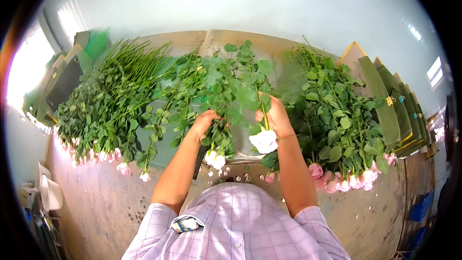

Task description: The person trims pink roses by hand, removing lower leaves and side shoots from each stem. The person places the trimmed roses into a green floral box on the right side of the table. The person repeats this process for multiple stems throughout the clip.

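Note:
My right hand (277,115) holds a single rose by its leafy stem, with the pale bloom (264,141) hanging just below the fingers. To its left, my left hand (206,122) closes around rose stems near their lower leaves. Two whitish rose blooms (215,160) point toward me beneath that hand. Leaves partly cover the fingertips of both hands. The held foliage (238,86) stretches away from me over the worktable, and it hides where individual stems run.
A large heap of pink roses (97,115) lies on the left, blooms over the near edge. Another pile (335,115) lies on the right. Green padded boards with clips (379,101) stand at the far right, more boards (65,83) at the left. Petals (238,178) litter the floor.

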The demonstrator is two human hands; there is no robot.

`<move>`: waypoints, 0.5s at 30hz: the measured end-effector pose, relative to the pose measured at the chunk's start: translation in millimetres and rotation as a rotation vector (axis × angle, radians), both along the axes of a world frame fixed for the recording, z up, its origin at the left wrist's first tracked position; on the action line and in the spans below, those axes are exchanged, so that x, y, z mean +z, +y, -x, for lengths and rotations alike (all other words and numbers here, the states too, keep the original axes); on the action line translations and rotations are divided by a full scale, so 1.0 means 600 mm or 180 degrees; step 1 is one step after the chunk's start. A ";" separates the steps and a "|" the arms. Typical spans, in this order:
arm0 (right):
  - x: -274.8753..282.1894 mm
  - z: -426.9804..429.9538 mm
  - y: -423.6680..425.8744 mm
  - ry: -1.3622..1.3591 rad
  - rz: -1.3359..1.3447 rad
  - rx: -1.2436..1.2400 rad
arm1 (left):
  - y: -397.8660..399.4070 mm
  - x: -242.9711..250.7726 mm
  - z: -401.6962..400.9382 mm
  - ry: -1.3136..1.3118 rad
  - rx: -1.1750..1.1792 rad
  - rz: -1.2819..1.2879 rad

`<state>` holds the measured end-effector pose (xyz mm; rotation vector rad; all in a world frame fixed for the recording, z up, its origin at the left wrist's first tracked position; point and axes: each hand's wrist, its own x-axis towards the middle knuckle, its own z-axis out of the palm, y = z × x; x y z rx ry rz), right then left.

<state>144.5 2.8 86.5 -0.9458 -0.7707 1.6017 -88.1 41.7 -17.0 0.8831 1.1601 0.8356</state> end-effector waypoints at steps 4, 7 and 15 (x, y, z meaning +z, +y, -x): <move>-0.091 0.056 -0.012 -0.1092 0.0316 -0.0015 | -0.010 0.018 -0.007 -0.0757 -0.0263 0.0225; -0.143 0.087 -0.012 -0.1715 0.0410 0.0015 | -0.027 0.018 -0.021 -0.0166 -0.0191 0.0076; -0.194 0.065 -0.011 -0.0650 0.0248 0.0129 | -0.032 -0.029 -0.023 -0.0595 -0.0242 0.0123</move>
